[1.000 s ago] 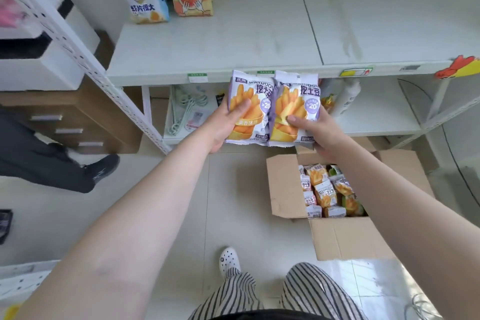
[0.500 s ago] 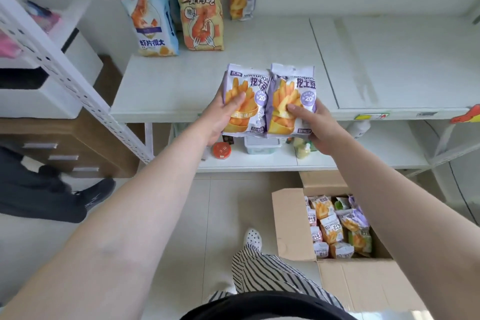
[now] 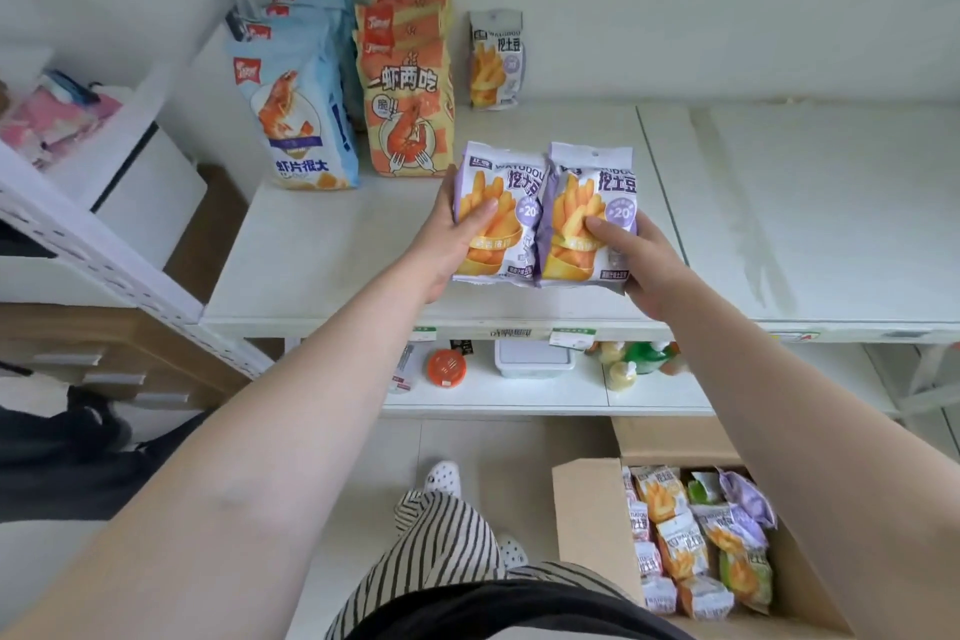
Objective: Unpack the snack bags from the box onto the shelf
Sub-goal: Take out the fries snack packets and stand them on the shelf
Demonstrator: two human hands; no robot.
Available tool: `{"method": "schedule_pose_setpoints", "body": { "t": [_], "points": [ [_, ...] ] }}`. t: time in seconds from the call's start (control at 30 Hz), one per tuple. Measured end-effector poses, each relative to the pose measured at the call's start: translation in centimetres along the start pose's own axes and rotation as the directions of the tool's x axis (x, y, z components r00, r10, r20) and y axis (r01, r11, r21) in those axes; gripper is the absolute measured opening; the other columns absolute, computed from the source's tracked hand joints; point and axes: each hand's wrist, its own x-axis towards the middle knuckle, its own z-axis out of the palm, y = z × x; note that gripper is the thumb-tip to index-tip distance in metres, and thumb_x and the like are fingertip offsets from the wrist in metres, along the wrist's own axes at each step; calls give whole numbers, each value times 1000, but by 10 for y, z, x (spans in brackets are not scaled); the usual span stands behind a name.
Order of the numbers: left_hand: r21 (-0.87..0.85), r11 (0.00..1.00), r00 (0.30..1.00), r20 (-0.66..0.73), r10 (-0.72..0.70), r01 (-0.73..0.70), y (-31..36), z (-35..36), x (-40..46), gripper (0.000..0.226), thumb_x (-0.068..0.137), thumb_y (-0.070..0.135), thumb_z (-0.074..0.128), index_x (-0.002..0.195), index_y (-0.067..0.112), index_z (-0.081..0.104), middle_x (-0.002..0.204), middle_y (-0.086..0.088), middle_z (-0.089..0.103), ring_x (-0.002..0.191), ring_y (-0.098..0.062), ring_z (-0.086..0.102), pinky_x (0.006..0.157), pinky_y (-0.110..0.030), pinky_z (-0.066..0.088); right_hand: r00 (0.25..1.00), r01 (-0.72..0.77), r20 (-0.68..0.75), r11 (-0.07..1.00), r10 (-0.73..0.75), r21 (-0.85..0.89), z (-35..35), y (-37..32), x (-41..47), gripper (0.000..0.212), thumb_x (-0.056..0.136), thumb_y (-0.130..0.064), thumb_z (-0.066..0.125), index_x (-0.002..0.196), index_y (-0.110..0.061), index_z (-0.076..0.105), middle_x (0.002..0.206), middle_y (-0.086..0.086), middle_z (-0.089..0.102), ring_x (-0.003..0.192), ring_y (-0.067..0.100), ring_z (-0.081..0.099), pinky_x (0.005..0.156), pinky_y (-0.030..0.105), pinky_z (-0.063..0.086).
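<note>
My left hand [image 3: 451, 239] grips a purple potato-stick snack bag [image 3: 501, 182], thumb across its front. My right hand [image 3: 636, 260] grips a second, matching bag [image 3: 597, 172] beside it, the two bags overlapping slightly. Both are held upright just above the front part of the white shelf [image 3: 322, 244]. The open cardboard box [image 3: 587, 520] stands on the floor at the lower right with several more snack bags [image 3: 680, 541] inside.
At the back of the shelf stand blue shrimp-chip bags [image 3: 296, 120], orange shrimp bags [image 3: 410, 88] and one potato-stick bag [image 3: 496, 60] against the wall. A lower shelf holds an orange lid [image 3: 445, 368], a container [image 3: 535, 359] and bottles [image 3: 644, 359]. Another person's dark leg [image 3: 57, 463] is at left.
Both hands have lifted the two bags from below the shelf edge up over the shelf top. The view has tilted up, and the box now sits lower right.
</note>
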Motion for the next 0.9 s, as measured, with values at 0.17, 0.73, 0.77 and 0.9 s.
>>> {"method": "schedule_pose_setpoints", "body": {
  "t": [0.17,0.73,0.77,0.9],
  "points": [
    [57,997,991,-129,-41,49,1,2,48,61,91,24,64,142,19,30,115,9,59,107,-11,58,102,-34,43,998,40,-41,999,-39,17,-8,-11,36,25,91,-11,64,115,-17,59,101,1,73,87,18,72,70,32,59],
    [-93,960,964,34,-263,265,-92,-21,170,92,53,99,43,134,56,39,147,11,43,135,-19,41,111,-53,29,997,-13,79,1000,11,22,-21,45,113,39,77,-4,71,113,-7,59,97,8,74,86,24,71,72,34,59],
    [-112,957,964,49,-262,266,-101,-27,180,94,50,100,43,134,58,39,150,13,40,138,-20,38,112,-55,25,994,-10,108,1000,7,27,-19,46,114,47,72,-8,76,116,-6,58,99,9,73,88,25,71,76,35,59],
    [-86,974,975,88,-204,211,-34,-9,124,87,68,88,45,143,53,20,154,18,27,142,-14,27,115,-49,20,988,9,156,1000,-4,-27,-2,55,120,68,65,0,84,125,-8,52,109,11,70,99,26,68,88,39,56]
  ]
}}
